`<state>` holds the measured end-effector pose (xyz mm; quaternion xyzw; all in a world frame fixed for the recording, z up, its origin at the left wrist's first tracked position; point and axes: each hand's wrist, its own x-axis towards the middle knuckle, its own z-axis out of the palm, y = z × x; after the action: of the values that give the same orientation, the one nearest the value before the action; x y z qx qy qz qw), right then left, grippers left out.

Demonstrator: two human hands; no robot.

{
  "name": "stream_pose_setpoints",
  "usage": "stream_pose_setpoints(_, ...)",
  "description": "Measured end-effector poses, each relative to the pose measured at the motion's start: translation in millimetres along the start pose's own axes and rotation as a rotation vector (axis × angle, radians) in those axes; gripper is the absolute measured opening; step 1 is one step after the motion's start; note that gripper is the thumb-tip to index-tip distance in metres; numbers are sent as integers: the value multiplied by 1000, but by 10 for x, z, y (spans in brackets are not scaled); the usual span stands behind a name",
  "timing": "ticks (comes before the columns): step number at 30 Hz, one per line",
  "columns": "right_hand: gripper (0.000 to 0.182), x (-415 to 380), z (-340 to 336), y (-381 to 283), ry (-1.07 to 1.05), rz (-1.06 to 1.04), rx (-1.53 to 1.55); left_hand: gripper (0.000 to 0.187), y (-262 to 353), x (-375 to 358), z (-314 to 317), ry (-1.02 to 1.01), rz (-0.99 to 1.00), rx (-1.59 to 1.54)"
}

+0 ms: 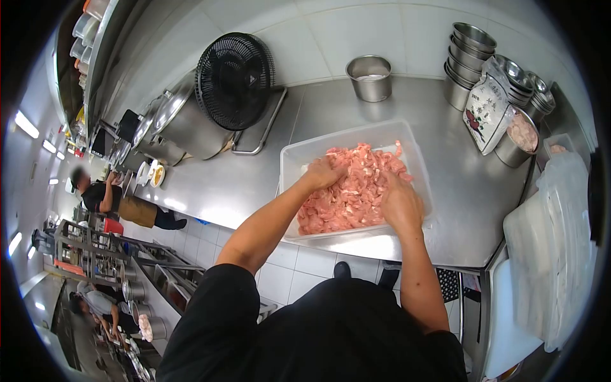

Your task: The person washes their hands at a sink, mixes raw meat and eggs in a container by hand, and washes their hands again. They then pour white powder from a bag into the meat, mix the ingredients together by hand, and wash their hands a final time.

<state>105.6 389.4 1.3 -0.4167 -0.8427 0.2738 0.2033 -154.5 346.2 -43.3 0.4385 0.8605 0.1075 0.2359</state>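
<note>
A translucent plastic tub (420, 156) stands on the steel counter, holding a large heap of sliced raw pink meat (350, 197). My left hand (324, 173) is in the tub at the upper left of the heap, its fingertips sunk among the slices. At the right side of the heap is my right hand (402, 202), back of the hand up, its fingers pressed into the meat. The meat hides the fingertips of both hands, so what they grip cannot be made out.
Behind the tub stands a steel pot (370, 88). A black fan (234, 81) and large pots are at the left. Stacked steel bowls (470, 54), a printed bag (487, 111) and plastic lids (554, 242) lie right. Two people work at far left.
</note>
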Motion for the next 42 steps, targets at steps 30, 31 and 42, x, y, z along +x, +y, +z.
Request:
stream_pose_setpoints(30, 59, 0, 10, 249, 264, -32, 281, 57, 147, -348, 88, -7, 304, 351)
stream_pose_setpoints(31, 59, 6, 31, 249, 250, -30, 266, 55, 175, -281, 215, 72, 197, 206)
stream_pose_setpoints(42, 45, -22, -16, 261, 209, -17, 332, 77, 36, -1255, -392, -376, 519, 962)
